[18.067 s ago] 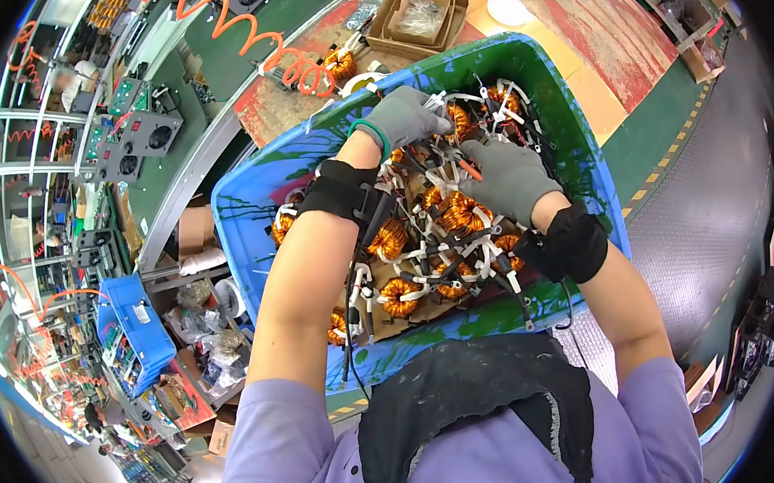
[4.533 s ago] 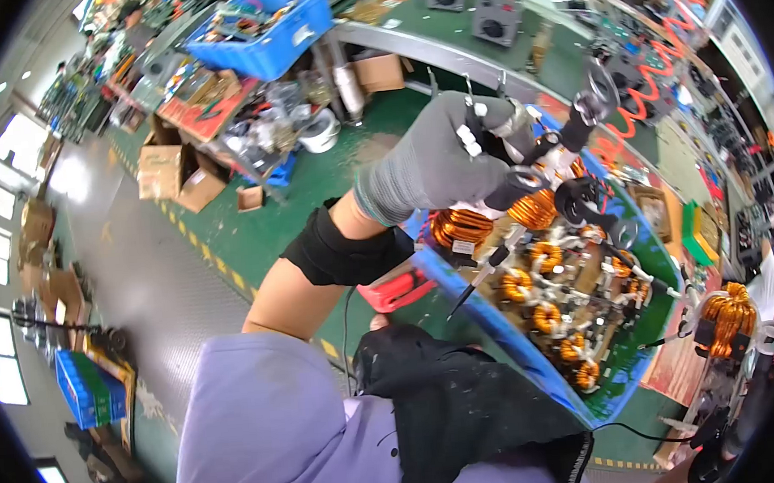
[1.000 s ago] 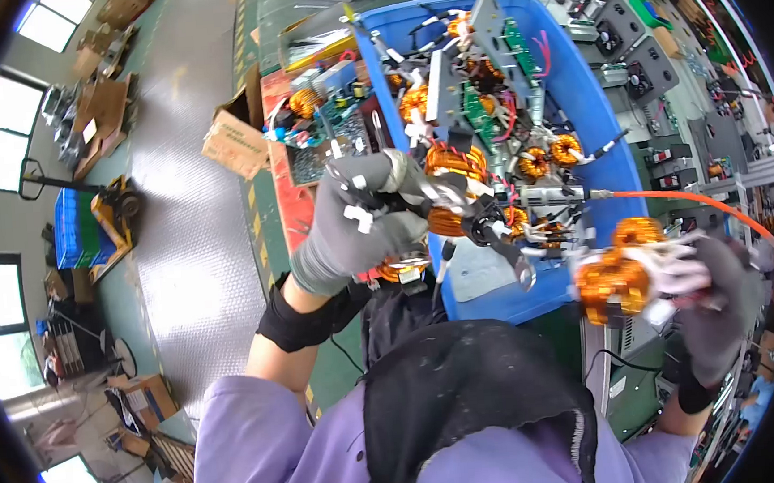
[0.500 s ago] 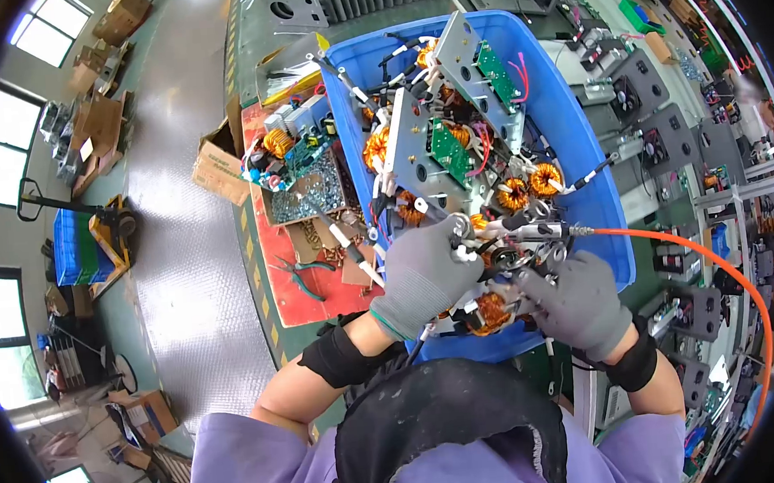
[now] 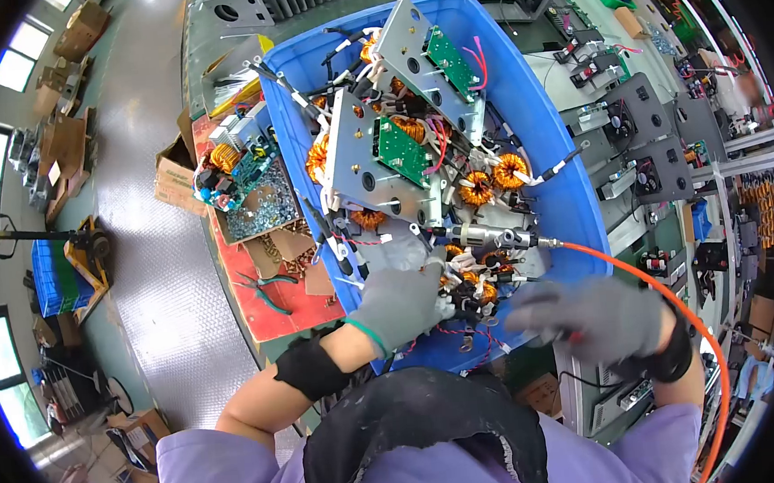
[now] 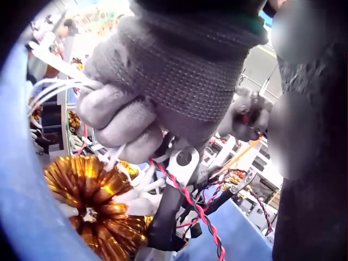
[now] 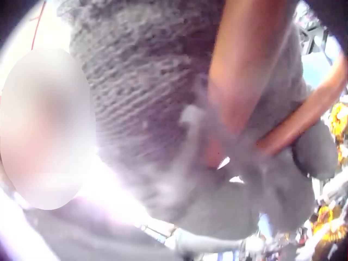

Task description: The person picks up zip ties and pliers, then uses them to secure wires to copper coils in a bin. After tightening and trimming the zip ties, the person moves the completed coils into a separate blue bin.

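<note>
Over the near part of the blue crate, my left hand is beside a cluster of orange copper coils. The left wrist view shows that hand with curled fingers around thin white strands, above a large copper coil and a cable lug. My right hand, blurred, is at the crate's near right edge, apart from the coils. In the right wrist view the right hand grips orange-red handles; the tool's working end cannot be made out.
Metal plates with green boards stand among coils in the crate. A metal air tool lies across it, its orange hose curving right. Left is a red board with green-handled pliers and a box of screws.
The right hand has left the coils and moved right, now with red showing in its grip. The coil cluster lies in the crate's near part. The crate appears further left in the head view.
</note>
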{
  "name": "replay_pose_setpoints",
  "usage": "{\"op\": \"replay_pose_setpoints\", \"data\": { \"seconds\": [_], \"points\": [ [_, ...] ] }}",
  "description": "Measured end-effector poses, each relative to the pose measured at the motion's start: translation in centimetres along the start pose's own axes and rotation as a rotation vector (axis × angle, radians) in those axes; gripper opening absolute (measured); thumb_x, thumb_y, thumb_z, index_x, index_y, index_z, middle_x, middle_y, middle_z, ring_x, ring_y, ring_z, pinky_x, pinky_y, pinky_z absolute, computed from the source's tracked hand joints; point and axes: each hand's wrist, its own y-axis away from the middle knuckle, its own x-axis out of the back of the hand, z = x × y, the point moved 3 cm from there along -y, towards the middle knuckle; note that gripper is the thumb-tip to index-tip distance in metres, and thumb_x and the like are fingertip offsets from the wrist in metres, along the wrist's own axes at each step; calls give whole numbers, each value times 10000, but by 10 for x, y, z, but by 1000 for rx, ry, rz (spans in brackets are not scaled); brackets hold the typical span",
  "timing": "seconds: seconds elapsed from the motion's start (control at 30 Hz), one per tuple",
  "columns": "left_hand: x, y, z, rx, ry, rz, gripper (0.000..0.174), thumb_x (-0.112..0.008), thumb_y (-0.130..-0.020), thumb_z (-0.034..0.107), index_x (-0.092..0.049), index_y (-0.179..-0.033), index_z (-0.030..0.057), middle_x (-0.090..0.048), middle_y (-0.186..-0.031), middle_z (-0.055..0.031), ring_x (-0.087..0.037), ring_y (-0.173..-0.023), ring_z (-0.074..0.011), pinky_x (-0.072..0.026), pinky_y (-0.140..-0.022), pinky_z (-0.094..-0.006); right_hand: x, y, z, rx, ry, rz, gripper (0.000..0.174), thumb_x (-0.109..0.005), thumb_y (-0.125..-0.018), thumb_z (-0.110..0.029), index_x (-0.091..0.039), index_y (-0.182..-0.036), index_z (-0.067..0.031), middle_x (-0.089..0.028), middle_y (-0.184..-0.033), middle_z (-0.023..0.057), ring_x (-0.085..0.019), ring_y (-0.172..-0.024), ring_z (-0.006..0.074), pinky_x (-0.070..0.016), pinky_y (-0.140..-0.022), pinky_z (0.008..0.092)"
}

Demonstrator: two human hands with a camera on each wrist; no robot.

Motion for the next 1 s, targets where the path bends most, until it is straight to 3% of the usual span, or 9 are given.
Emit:
{"op": "replay_pose_setpoints", "data": {
  "seconds": [0.07, 0.1, 0.3, 0.43, 0.63, 0.77, 0.9, 0.97, 1.0],
  "points": [
    [3, 6, -3, -22, 38, -74, 728, -688, -772, 436, -414, -1366, 115, -640, -701, -114, -644, -626, -305, -459, -522, -438, 18, 1, 46, 38, 83, 302, 426, -597, -699, 15, -568, -1109, -96, -564, -1179, 97, -627, -929, 336, -521, -728, 405],
    [8, 12, -2, -24, 43, -79, 728, -688, -772, 436, -414, -1366, 115, -640, -701, -114, -644, -626, -305, -459, -522, -438, 26, -9, 61, -156, 282, 332, 333, -588, -738, -25, -579, -1065, -88, -564, -1151, 121, -630, -926, 341, -517, -748, 407],
    [40, 34, 4, -25, 264, 223, 482, -689, -795, 376, -597, -1210, 151, -674, -814, -132, -658, -683, -304, -497, -583, -386, 23, -72, 179, -830, 803, 216, 241, -553, -789, -76, -580, -1027, -96, -586, -1114, 162, -626, -870, 377, -500, -741, 460],
    [51, 47, -3, -10, 455, 386, 350, -705, -800, 243, -651, -1125, 124, -688, -876, -133, -674, -720, -263, -519, -632, -332, 32, -71, 179, -793, 672, 250, 212, -552, -806, -116, -575, -1015, -90, -627, -1005, 153, -624, -843, 375, -489, -735, 472],
    [47, 50, -20, -53, 669, 520, 330, -702, -820, 108, -630, -1135, 40, -691, -973, -88, -667, -809, -139, -515, -698, -264, 74, -26, 74, -457, 483, 794, 267, -595, -796, -110, -547, -1054, -63, -639, -817, 146, -633, -778, 341, -487, -688, 432],
    [54, 37, -6, -114, 1114, 285, 386, -643, -887, 175, -553, -1204, -26, -623, -1111, -86, -582, -1020, -125, -465, -870, -266, 85, 18, -18, -221, -16, 942, 198, -575, -771, -34, -487, -947, -10, -517, -821, 44, -480, -696, 117, -398, -624, 259],
    [44, 11, 17, -531, 1194, 486, 465, -608, -897, 427, -591, -1107, 12, -617, -841, -47, -546, -647, -128, -460, -604, -295, 72, 41, -70, -65, -196, 1028, 177, -578, -754, 3, -446, -866, -36, -449, -844, 10, -389, -723, 74, -343, -634, 217],
    [44, 18, 30, -830, 2003, -301, 567, -537, -866, 618, -569, -938, 56, -470, -708, -8, -379, -515, -78, -314, -458, -244, 55, 44, -80, -14, -192, 1039, 200, -579, -739, 24, -425, -842, -51, -447, -829, 35, -390, -718, 85, -330, -632, 221],
    [46, 20, 31, -840, 2002, -298, 567, -537, -866, 618, -569, -938, 56, -470, -708, -8, -379, -515, -78, -314, -458, -244, 47, 44, -75, 31, -89, 985, 192, -575, -746, 23, -427, -844, -51, -461, -841, 52, -392, -720, 96, -324, -633, 227]
  ]
}}
